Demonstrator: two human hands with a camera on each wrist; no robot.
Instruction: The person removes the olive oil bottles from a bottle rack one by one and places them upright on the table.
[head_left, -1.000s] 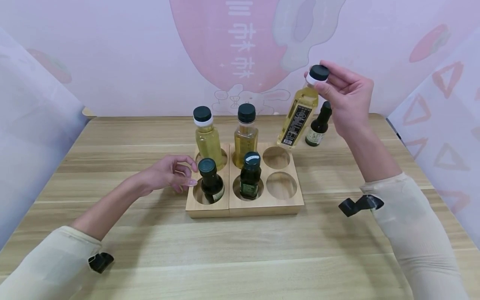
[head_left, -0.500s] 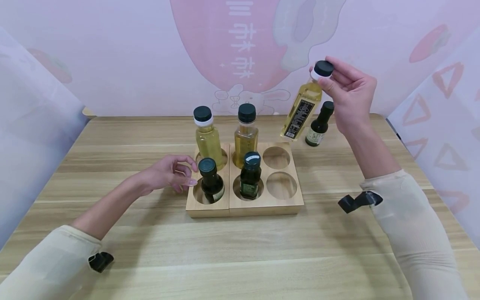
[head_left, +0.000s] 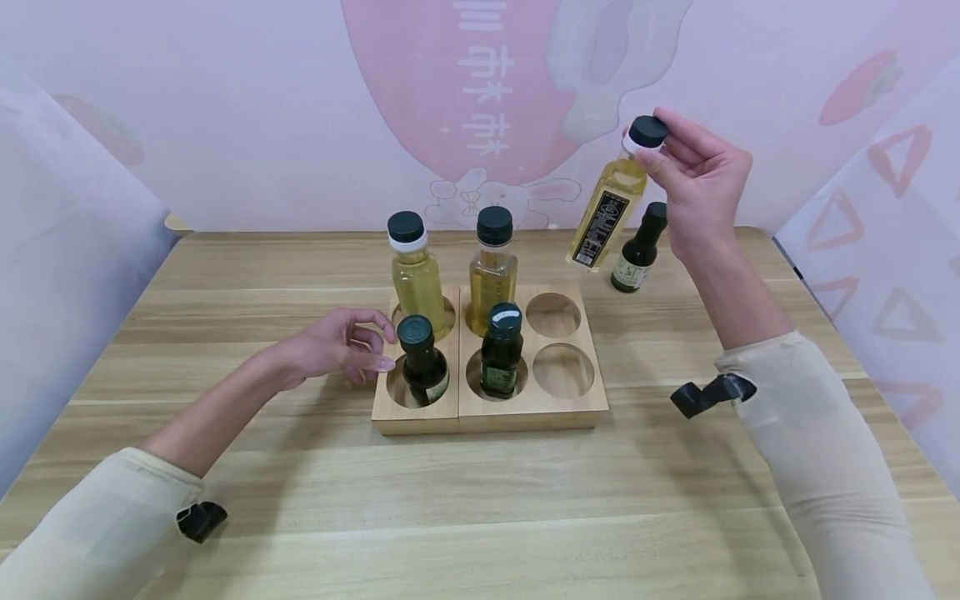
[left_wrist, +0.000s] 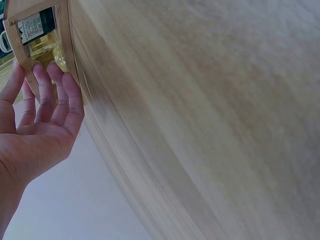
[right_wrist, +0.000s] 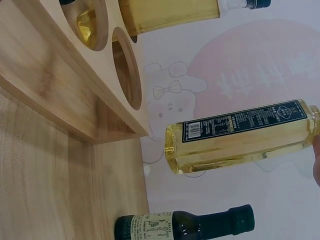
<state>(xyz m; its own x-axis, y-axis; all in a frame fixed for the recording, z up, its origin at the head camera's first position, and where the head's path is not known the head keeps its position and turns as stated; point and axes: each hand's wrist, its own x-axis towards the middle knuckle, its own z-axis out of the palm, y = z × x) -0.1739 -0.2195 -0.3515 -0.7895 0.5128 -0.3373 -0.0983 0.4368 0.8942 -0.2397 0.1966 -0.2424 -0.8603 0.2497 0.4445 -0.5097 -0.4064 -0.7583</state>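
Observation:
My right hand (head_left: 701,179) pinches the neck of a square bottle of yellow liquid (head_left: 611,212), with black cap and black label. The bottle hangs tilted above the table, behind a wooden bottle rack (head_left: 525,422); its base points toward the rack in the right wrist view. My left hand (head_left: 333,348) holds the rack's left edge, thumb on top and fingers curled at the open side in the left wrist view. Two yellow-liquid bottles, one round (head_left: 417,287) and one square (head_left: 491,279), stand in the rear holes. Two dark bottles, one left (head_left: 423,367) and one right (head_left: 501,358), occupy front holes.
A small dark bottle with a pale label (head_left: 637,250) stands on the table behind the rack, below the held bottle. At the rack's right end are two bare round holes (head_left: 562,371). A printed backdrop (head_left: 300,108) rises along the table's rear edge.
My right hand has lifted the square yellow bottle slightly up and to the right, away from the rack's rear right hole. My left hand has stayed at the rack.

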